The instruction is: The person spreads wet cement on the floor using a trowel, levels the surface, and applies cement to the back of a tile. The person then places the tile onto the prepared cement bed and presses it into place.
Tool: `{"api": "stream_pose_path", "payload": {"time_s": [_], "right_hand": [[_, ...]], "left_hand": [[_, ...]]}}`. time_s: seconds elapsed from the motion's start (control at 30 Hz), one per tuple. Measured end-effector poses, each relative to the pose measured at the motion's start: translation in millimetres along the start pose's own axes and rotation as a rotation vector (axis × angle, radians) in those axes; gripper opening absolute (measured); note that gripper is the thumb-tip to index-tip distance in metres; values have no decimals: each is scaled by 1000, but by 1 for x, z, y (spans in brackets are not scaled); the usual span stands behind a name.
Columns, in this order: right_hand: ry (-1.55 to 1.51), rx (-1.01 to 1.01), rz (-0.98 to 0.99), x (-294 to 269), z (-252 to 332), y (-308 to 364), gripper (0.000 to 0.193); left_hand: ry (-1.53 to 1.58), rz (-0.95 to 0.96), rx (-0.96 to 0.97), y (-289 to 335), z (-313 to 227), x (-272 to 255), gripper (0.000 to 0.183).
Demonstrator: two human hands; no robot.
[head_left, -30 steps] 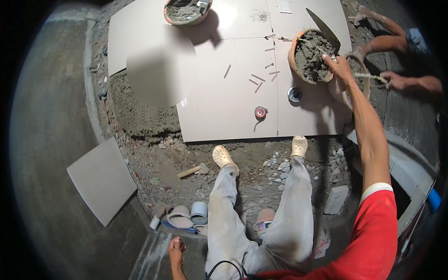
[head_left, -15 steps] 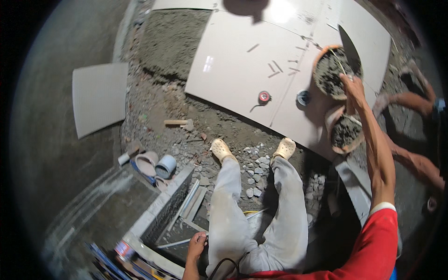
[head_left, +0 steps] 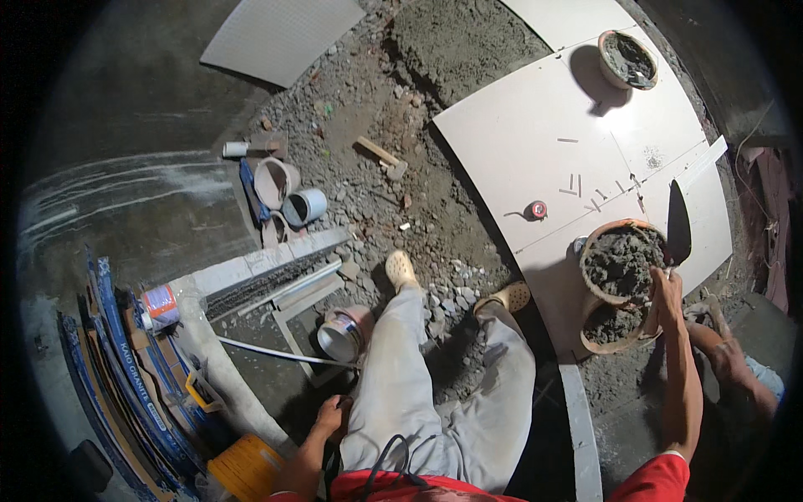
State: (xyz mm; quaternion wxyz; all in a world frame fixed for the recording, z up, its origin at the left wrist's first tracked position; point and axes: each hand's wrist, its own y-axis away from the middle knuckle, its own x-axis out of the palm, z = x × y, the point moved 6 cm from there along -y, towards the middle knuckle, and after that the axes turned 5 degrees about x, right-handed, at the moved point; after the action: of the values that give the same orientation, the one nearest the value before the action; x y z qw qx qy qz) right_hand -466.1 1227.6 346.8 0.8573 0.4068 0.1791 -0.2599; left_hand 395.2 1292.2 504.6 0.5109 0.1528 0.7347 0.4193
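Note:
My right hand grips a pointing trowel, its dark blade pointing up and away over the tiles. That hand is at the right rim of an orange-edged bucket heaped with wet grey mortar. A second mortar bucket sits against it on the near side. My left hand hangs beside my left leg, fingers curled, with nothing visible in them. Large pale floor tiles lie beyond; on them are a red tape measure and several thin spacer strips.
Another person's hand is close to the near bucket. A third mortar bucket stands on the far tiles. A mallet lies on rubble, left of the tiles. Small buckets, a low ledge and stacked boards are at left.
My view has turned, bringing the far bucket and left-hand boards into sight. My right hand still grips the trowel beside the mortar; my left hand stays low by my leg.

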Motion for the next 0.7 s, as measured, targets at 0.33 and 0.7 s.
{"api": "stream_pose_path", "payload": {"time_s": [0.33,0.7], "right_hand": [[-35,343,260,171,115,109,32],[-58,445,237,423,281,78,29]], "left_hand": [[262,0,22,-81,17,-4,42],[745,-48,-67,-268,41,-159,34]]}}
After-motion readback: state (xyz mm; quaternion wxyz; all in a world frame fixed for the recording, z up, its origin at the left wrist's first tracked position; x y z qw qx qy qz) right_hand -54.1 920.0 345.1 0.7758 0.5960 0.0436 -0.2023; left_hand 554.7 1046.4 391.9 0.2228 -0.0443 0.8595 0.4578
